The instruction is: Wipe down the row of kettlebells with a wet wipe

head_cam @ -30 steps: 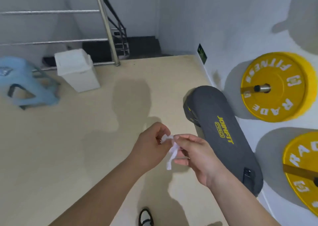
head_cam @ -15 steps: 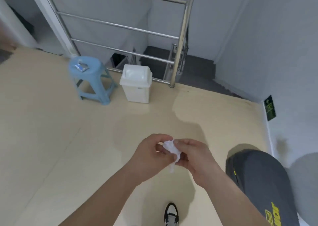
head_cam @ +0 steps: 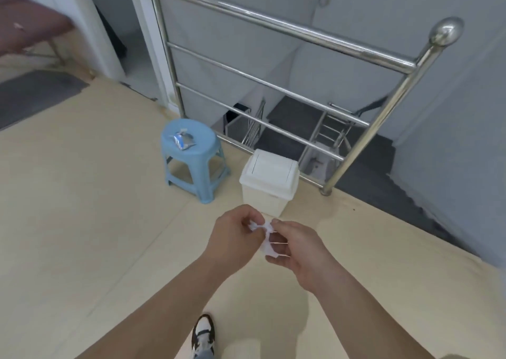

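Note:
A small crumpled white wet wipe [head_cam: 265, 237] is pinched between both hands in front of my chest. My left hand [head_cam: 234, 235] grips its upper end with thumb and fingertips. My right hand [head_cam: 297, 250] holds the lower part, which hangs down across its fingers. No kettlebells are in view. A torn wipe wrapper [head_cam: 183, 139] lies on the blue plastic stool [head_cam: 191, 161] ahead and to the left.
A white swing-lid bin [head_cam: 269, 183] stands on the beige floor just beyond my hands, beside the stool. Behind them a steel railing [head_cam: 301, 34] guards a dark stairwell [head_cam: 364, 150]. A grey mat [head_cam: 35, 93] lies far left. My shoe [head_cam: 203, 334] shows below.
The view has swung left, away from the yellow weight plates and the dark board, and closer to the bin and stool. Both hands still work the wipe, now more bunched up.

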